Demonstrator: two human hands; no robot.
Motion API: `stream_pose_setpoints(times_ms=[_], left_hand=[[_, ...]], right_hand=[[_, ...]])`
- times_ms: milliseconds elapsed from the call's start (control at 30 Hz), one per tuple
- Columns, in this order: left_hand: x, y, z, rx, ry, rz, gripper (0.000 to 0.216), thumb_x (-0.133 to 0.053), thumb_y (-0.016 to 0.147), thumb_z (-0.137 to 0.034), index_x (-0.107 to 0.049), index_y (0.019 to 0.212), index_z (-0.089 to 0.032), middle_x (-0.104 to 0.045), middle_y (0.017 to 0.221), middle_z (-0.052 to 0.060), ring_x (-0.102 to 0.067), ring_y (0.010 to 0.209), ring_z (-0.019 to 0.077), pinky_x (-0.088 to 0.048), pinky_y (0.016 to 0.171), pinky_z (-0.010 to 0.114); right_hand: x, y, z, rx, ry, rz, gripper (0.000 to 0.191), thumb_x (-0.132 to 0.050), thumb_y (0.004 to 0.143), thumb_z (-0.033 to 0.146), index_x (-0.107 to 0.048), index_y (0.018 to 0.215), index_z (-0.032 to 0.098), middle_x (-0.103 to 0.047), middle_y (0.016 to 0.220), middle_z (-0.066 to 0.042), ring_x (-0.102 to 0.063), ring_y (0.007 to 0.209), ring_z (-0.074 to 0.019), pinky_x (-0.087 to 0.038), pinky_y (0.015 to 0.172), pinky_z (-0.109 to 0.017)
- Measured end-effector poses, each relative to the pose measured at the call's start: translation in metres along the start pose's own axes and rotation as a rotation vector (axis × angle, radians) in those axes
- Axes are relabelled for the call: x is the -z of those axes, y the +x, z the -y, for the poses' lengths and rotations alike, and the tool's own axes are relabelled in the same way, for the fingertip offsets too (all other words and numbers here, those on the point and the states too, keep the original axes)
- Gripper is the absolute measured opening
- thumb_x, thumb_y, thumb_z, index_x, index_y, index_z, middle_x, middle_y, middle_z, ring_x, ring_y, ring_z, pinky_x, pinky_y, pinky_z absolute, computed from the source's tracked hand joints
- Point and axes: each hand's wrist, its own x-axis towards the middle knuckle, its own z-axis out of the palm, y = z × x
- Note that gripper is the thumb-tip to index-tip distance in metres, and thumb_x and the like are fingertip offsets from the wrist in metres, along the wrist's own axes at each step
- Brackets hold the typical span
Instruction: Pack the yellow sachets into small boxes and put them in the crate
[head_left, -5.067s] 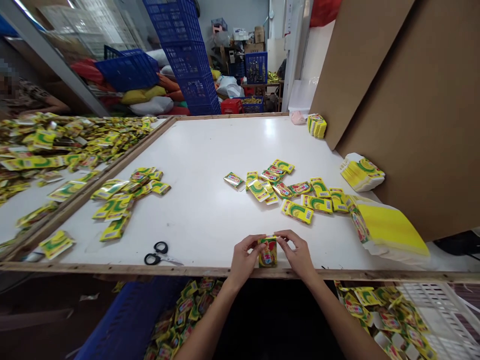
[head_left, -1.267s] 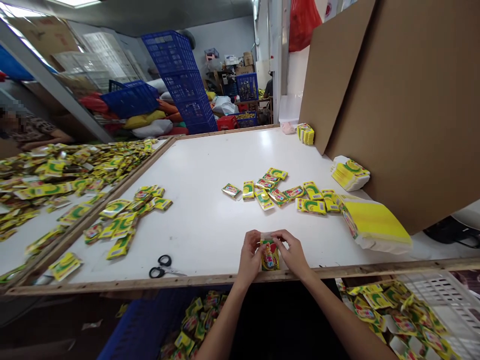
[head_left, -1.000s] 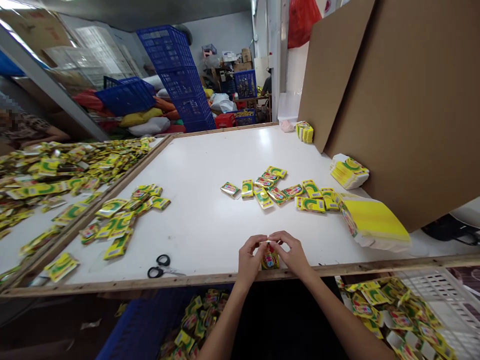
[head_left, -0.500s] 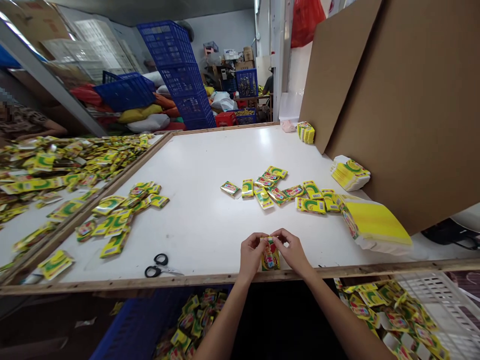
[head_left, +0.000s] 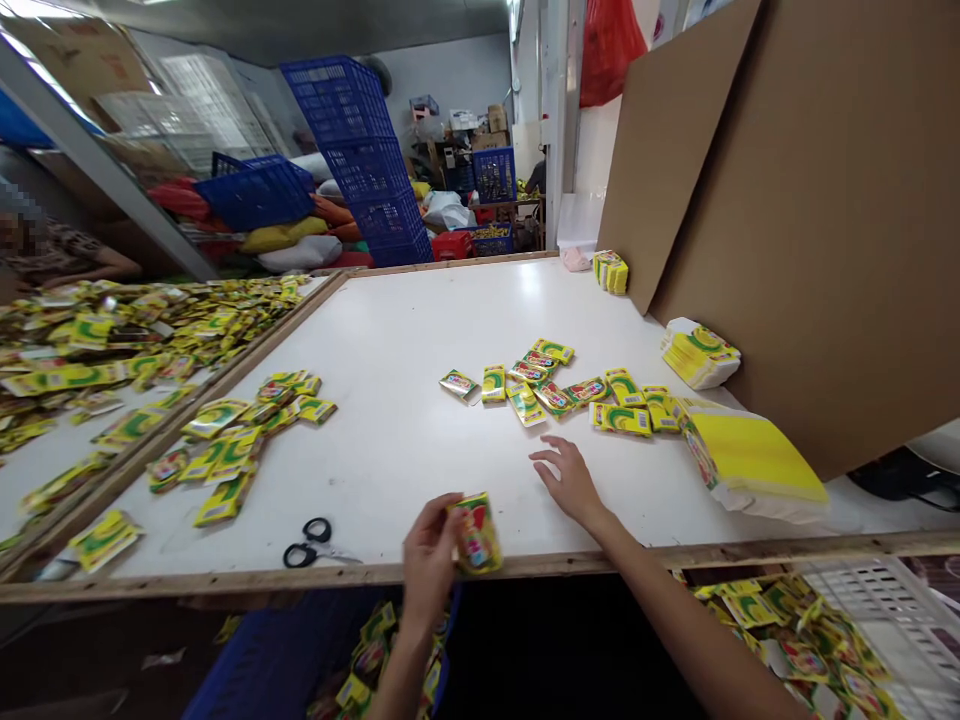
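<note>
Left hand [head_left: 431,548] shifted, grip pinching box [head_left: 481,535] at table edge [head_left: 541,565], right hand [head_left: 571,485] seemingly spread, bare tabletop [head_left: 521,505] between

Cannot read the lettering on the small yellow, green and red carton [head_left: 480,535] in the left hand [head_left: 429,560], nor see its left part under the fingers [head_left: 439,508]. Can follow both bare forearms [head_left: 667,605] only to the near edge. Can see just part of the blue plastic crate [head_left: 262,640] beneath the white, wood-edged table [head_left: 405,330], and of the white slotted plastic basket [head_left: 892,598], cut off at near right. Cannot identify the black object [head_left: 892,473] clipped at right, nor make out the blurred person [head_left: 64,248] cut off at far left.
</note>
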Motion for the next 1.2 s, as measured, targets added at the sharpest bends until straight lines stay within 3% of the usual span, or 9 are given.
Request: stream_pose_setpoints(times_ms=[133,233,400,500,667,767,967,1100,1200], left_hand=[[0.078,-0.011,-0.012,-0.036,0.309,-0.113,0.04,-0.063,0.076,-0.045,-0.061,0.108,-0.02,-0.064,0.113,0.008,-0.06,0.102,0.0253,-0.048,0.088,0.036],[0.1,-0.014,-0.016,-0.09,0.408,-0.187,0.041,-0.061,0.078,-0.045,-0.058,0.112,-0.021,-0.06,0.119,0.009,-0.057,0.108,0.0266,-0.044,0.094,0.041],[0.044,-0.002,-0.014,-0.241,0.358,-0.051,0.038,-0.058,0.082,-0.037,-0.053,0.117,-0.022,-0.055,0.123,0.009,-0.052,0.115,0.0252,-0.043,0.098,0.042],[-0.013,0.008,-0.006,-0.291,0.257,0.114,0.047,-0.062,0.08,-0.031,-0.047,0.124,-0.024,-0.049,0.132,0.01,-0.044,0.125,0.0253,-0.036,0.104,0.043],[-0.076,0.004,0.012,-0.054,-0.106,0.486,0.042,-0.06,0.082,-0.029,-0.043,0.121,-0.024,-0.064,0.102,0.006,-0.064,0.09,0.0191,-0.05,0.08,0.033],[-0.082,0.001,0.017,0.041,-0.215,0.518,0.04,-0.061,0.081,-0.029,-0.044,0.117,-0.025,-0.065,0.094,0.003,-0.064,0.08,0.0162,-0.05,0.069,0.027],[-0.069,0.007,0.019,0.033,-0.153,0.531,0.025,-0.065,0.078,-0.03,-0.058,0.099,-0.019,-0.063,0.087,0.002,-0.061,0.072,0.0137,-0.05,0.065,0.025],[-0.068,0.011,0.017,-0.068,-0.086,0.492,0.021,-0.065,0.079,-0.028,-0.063,0.097,-0.018,-0.065,0.099,0.006,-0.062,0.093,0.0194,-0.05,0.084,0.032],[-0.071,0.011,0.016,-0.074,-0.176,0.47,0.044,-0.065,0.079,-0.026,-0.054,0.121,-0.023,-0.063,0.113,0.007,-0.061,0.103,0.0212,-0.048,0.091,0.036]], right_hand=[[-0.006,0.044,-0.009,0.005,-0.345,0.132,0.031,-0.051,0.084,0.017,-0.066,0.111,0.022,-0.034,0.149,-0.008,-0.017,0.139,-0.0321,-0.019,0.106,-0.053],[-0.004,0.064,-0.007,0.049,-0.345,0.141,0.041,-0.045,0.086,0.014,-0.057,0.124,0.023,-0.043,0.143,-0.008,-0.025,0.137,-0.0286,-0.012,0.108,-0.055],[0.018,0.05,0.014,0.145,0.016,-0.091,0.032,-0.047,0.089,0.025,-0.06,0.118,0.021,-0.061,0.123,-0.009,-0.051,0.118,-0.0234,-0.031,0.103,-0.044],[0.033,0.024,0.028,0.15,0.252,-0.017,0.026,-0.048,0.089,0.027,-0.064,0.109,0.023,-0.065,0.115,-0.006,-0.059,0.103,-0.0198,-0.044,0.09,-0.035],[0.033,-0.023,0.023,-0.035,0.471,0.055,0.021,-0.051,0.086,0.028,-0.062,0.103,0.023,-0.067,0.105,-0.004,-0.063,0.09,-0.0178,-0.049,0.08,-0.031],[0.027,-0.047,0.01,-0.163,0.617,-0.028,0.023,-0.057,0.083,0.033,-0.054,0.104,0.023,-0.065,0.099,-0.003,-0.064,0.082,-0.017,-0.051,0.075,-0.03],[0.026,-0.054,0.012,-0.121,0.521,0.1,0.016,-0.053,0.086,0.033,-0.061,0.094,0.021,-0.067,0.088,-0.003,-0.063,0.081,-0.0181,-0.049,0.077,-0.032],[0.022,-0.043,0.016,-0.054,0.419,0.037,0.019,-0.053,0.086,0.034,-0.064,0.079,0.02,-0.067,0.083,-0.004,-0.061,0.08,-0.0184,-0.048,0.075,-0.031],[0.017,-0.043,0.015,-0.087,0.518,-0.027,0.02,-0.054,0.085,0.035,-0.063,0.095,0.021,-0.067,0.083,-0.003,-0.062,0.077,-0.0175,-0.051,0.073,-0.031]])
